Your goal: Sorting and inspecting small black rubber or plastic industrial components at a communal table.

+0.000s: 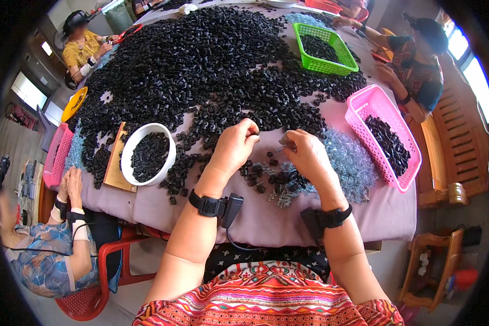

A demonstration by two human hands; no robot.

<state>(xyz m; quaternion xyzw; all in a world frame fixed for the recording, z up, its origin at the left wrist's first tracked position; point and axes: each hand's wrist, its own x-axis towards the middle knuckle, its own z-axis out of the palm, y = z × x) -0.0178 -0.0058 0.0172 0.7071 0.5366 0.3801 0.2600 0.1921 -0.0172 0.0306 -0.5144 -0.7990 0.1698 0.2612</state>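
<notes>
My left hand (234, 145) is raised over the near middle of the table, thumb and fingers pinched on what looks like a small black plastic piece (257, 133). Facing it, a short gap away, my right hand (308, 157) has its fingertips pressed together. Something greyish shows at them, too small to name. Below and between the hands lie loose black plastic pieces (259, 173). Clear bluish pieces (349, 163), coil-like in look, are heaped beside my right hand. A large mound of black plastic pieces (201, 54) spreads beyond both hands.
Left of my hands, a white round tub (171, 155) holds black pieces, beside a wooden board (114, 168). A pink basket (358, 111) stands right, a green basket (304, 51) farther back, both holding black pieces. Other people sit around the cloth-covered table (386, 217); a co-worker's hands (70, 187) rest near its left edge.
</notes>
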